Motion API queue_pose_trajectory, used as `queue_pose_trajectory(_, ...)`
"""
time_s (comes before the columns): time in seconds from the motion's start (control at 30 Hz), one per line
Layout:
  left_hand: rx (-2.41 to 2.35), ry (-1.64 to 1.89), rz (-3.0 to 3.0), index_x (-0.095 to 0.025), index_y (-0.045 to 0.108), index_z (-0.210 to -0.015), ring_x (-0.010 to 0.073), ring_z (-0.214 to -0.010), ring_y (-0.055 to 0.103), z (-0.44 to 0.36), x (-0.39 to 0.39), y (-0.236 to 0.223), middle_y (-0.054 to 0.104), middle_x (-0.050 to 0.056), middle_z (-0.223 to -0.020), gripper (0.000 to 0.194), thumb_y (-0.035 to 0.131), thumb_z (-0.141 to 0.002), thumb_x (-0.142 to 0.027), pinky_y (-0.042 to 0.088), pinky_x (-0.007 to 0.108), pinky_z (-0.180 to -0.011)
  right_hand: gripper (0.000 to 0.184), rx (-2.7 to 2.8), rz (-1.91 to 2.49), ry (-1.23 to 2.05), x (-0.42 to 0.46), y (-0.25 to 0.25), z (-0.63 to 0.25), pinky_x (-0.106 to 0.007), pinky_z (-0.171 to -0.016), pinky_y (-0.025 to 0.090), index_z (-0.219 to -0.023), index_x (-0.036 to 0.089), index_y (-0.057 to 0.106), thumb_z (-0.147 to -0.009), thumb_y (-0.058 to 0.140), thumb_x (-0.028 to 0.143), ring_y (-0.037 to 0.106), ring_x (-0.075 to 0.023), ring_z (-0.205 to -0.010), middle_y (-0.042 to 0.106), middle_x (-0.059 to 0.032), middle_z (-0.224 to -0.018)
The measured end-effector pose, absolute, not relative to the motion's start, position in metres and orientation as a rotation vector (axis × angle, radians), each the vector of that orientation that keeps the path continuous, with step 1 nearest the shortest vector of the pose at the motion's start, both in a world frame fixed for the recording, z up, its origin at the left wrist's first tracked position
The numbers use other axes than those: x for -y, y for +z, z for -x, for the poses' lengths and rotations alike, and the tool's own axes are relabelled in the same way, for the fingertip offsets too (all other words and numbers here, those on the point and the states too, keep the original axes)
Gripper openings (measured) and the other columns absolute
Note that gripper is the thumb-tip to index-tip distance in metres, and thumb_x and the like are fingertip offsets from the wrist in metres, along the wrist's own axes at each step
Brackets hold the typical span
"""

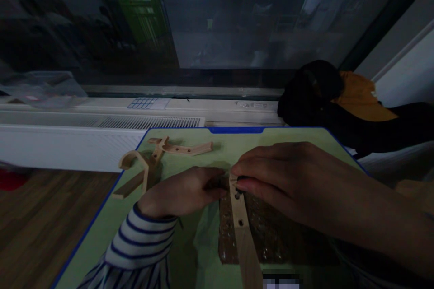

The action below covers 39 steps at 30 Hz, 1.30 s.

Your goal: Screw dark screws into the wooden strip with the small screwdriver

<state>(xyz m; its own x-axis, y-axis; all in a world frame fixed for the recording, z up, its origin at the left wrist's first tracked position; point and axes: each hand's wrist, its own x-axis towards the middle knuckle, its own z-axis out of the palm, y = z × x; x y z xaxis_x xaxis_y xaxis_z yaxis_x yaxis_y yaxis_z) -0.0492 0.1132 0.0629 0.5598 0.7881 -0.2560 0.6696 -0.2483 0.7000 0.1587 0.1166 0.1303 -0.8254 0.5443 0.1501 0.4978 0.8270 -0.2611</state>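
A pale wooden strip with drilled holes lies lengthwise over a brown, shiny, plastic-looking slab, its near end running past the slab's edge. Fingers of my right hand are closed on the strip's far end, beside a hole. From the other side my left hand comes in, its thumb and fingers curled near that same end; whatever lies between them is hidden in shadow. Left of that hand, a group of wooden pieces, curved and straight with holes, rests on the green tabletop.
The blue-rimmed table stands against a white radiator and windowsill. On the sill are a clear plastic box and, to the right, a black cap and an orange cap on dark cloth.
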Motion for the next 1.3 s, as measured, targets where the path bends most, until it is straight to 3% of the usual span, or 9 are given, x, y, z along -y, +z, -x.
queue_pose_trajectory(0.13, -1.279, 0.281, -1.981, -0.018, 0.060, -0.103, 0.0174, -0.080, 0.061, 0.051, -0.112, 0.075, 0.066, 0.002, -0.087, 0.024, 0.049, -0.085, -0.031, 0.044, 0.028, -0.070, 0.022, 2.782, 0.793, 0.282, -0.117, 0.129, -0.158, -0.031, -0.074, 0.047, -0.102, 0.023, 0.058, -0.094, 0.040, 0.031, 0.062, -0.0145, -0.082, 0.065, 0.0013, -0.098)
queue_pose_trajectory(0.33, -1.239, 0.482, -2.053, -0.019, 0.061, -0.084, 0.0112, -0.065, 0.054, 0.051, -0.104, 0.089, 0.060, -0.004, -0.070, 0.010, 0.057, -0.080, -0.027, 0.041, 0.021, -0.059, 0.022, 2.793, 0.781, 0.254, -0.119, 0.127, -0.159, -0.032, -0.075, 0.048, -0.103, 0.024, 0.057, -0.094, 0.039, 0.032, 0.061, -0.0149, -0.083, 0.065, 0.0017, -0.098)
queue_pose_trajectory(0.47, -1.186, 0.466, -1.976, -0.020, 0.062, -0.084, 0.0110, -0.064, 0.054, 0.042, -0.101, 0.088, 0.060, -0.005, -0.069, 0.017, 0.063, -0.076, -0.034, 0.040, 0.020, -0.058, 0.025, 2.809, 0.763, 0.232, -0.117, 0.127, -0.159, -0.032, -0.074, 0.048, -0.104, 0.024, 0.058, -0.095, 0.036, 0.031, 0.061, -0.0154, -0.084, 0.065, 0.0006, -0.099)
queue_pose_trajectory(0.67, -1.147, 0.547, -1.949, -0.016, 0.062, -0.071, 0.0101, -0.060, 0.054, 0.032, -0.105, 0.078, 0.060, -0.004, -0.064, 0.015, 0.062, -0.077, -0.029, 0.038, 0.020, -0.054, 0.018, 2.795, 0.767, 0.256, -0.116, 0.127, -0.156, -0.030, -0.071, 0.047, -0.103, 0.026, 0.056, -0.093, 0.042, 0.030, 0.061, -0.0143, -0.080, 0.064, 0.0019, -0.097)
queue_pose_trajectory(0.97, -1.061, 0.579, -1.880, -0.017, 0.067, -0.076, 0.0122, -0.068, 0.059, 0.032, -0.108, 0.075, 0.066, -0.003, -0.070, 0.009, 0.063, -0.077, -0.025, 0.044, 0.021, -0.063, 0.017, 2.761, 0.710, 0.329, -0.116, 0.129, -0.156, -0.027, -0.070, 0.046, -0.103, 0.023, 0.058, -0.091, 0.045, 0.023, 0.060, -0.0125, -0.079, 0.064, 0.0019, -0.096)
queue_pose_trajectory(1.1, -1.004, 0.569, -1.910, -0.018, 0.068, -0.081, 0.0130, -0.073, 0.059, 0.034, -0.109, 0.073, 0.064, -0.002, -0.075, 0.011, 0.061, -0.079, -0.025, 0.045, 0.023, -0.069, 0.016, 2.757, 0.721, 0.310, -0.116, 0.128, -0.157, -0.029, -0.070, 0.046, -0.100, 0.024, 0.058, -0.091, 0.045, 0.028, 0.060, -0.0135, -0.077, 0.064, 0.0024, -0.092)
queue_pose_trajectory(1.3, -1.039, 0.555, -1.941, -0.016, 0.066, -0.073, 0.0132, -0.070, 0.058, 0.037, -0.109, 0.069, 0.062, -0.001, -0.073, 0.014, 0.061, -0.078, -0.028, 0.044, 0.023, -0.063, 0.015, 2.796, 0.742, 0.317, -0.113, 0.126, -0.152, -0.029, -0.068, 0.047, -0.100, 0.024, 0.056, -0.092, 0.044, 0.028, 0.060, -0.0139, -0.076, 0.064, 0.0021, -0.093)
